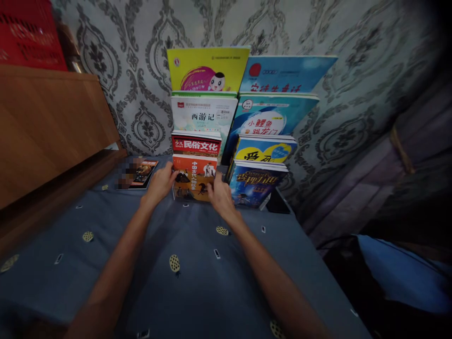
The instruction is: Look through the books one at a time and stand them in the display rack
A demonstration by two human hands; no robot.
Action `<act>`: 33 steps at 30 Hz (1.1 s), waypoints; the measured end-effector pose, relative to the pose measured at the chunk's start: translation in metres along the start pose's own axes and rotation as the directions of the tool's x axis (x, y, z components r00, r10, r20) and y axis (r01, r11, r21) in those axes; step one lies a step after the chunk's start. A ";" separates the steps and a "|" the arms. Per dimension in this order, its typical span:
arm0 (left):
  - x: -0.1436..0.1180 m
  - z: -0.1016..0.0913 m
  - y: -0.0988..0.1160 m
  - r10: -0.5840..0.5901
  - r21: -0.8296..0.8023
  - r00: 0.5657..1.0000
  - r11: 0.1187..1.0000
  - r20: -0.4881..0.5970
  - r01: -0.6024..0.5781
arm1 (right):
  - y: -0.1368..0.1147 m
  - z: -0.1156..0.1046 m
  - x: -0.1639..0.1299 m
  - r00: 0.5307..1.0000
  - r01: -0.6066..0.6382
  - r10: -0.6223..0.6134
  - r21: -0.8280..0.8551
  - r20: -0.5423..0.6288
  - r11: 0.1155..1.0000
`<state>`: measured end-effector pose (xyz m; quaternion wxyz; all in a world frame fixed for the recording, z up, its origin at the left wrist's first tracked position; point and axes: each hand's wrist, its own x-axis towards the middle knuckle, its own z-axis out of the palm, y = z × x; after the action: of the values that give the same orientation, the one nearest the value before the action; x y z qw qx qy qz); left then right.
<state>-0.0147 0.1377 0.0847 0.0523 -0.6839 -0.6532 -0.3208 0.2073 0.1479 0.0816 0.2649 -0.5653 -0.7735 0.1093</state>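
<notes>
Two hands are holding one orange book (194,177).
Left hand (160,183) and right hand (219,194) are each closing their grip on its edges; seven more books are standing behind and beside.

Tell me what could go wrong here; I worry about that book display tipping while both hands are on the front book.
1. The left hand and right hand grip the orange book at the front of the tiered rows; pulling it might topple the red book behind.
2. The blue book stands close beside; the right hand could knock it.
</notes>
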 end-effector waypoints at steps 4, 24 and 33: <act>0.000 -0.001 0.002 -0.010 -0.013 1.000 1.000 0.011 0.010 | 0.002 -0.003 0.002 1.000 0.017 -0.017 -0.004 0.020 1.000; -0.004 -0.013 0.015 -0.051 0.026 0.997 0.998 -0.056 0.052 | 0.014 -0.012 0.005 0.996 0.088 -0.088 0.011 0.007 0.996; -0.004 -0.025 0.015 -0.036 -0.020 0.995 0.999 -0.092 0.034 | 0.015 -0.025 0.005 0.991 0.133 -0.133 0.065 -0.003 0.989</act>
<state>-0.0103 0.1200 0.1080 0.0704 -0.6573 -0.6590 -0.3588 0.2314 0.1542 0.0969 0.2895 -0.5033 -0.8057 0.1168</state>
